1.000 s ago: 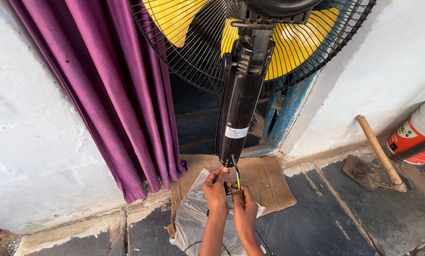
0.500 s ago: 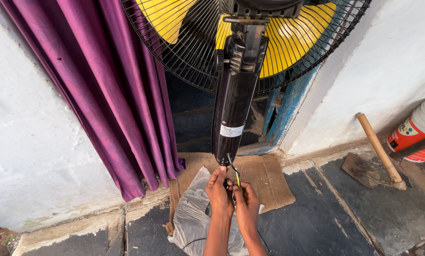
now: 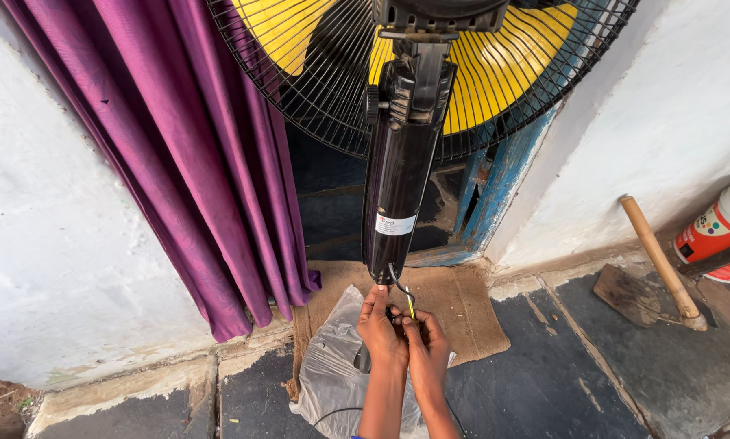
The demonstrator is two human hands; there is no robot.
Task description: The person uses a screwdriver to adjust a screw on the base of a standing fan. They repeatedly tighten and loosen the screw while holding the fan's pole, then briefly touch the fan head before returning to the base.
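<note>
Whitewashed walls frame the fan column (image 3: 399, 187); I pinch its wires (image 3: 404, 297) in my left hand (image 3: 381, 329) and right hand (image 3: 427, 348), mid-wiring, needing steady fingers next.

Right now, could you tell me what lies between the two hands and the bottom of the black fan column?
In the head view, thin wires run from the fan column to the left hand and right hand.

black fan column (image 3: 401, 187), wires (image 3: 403, 294) dangling below
</note>
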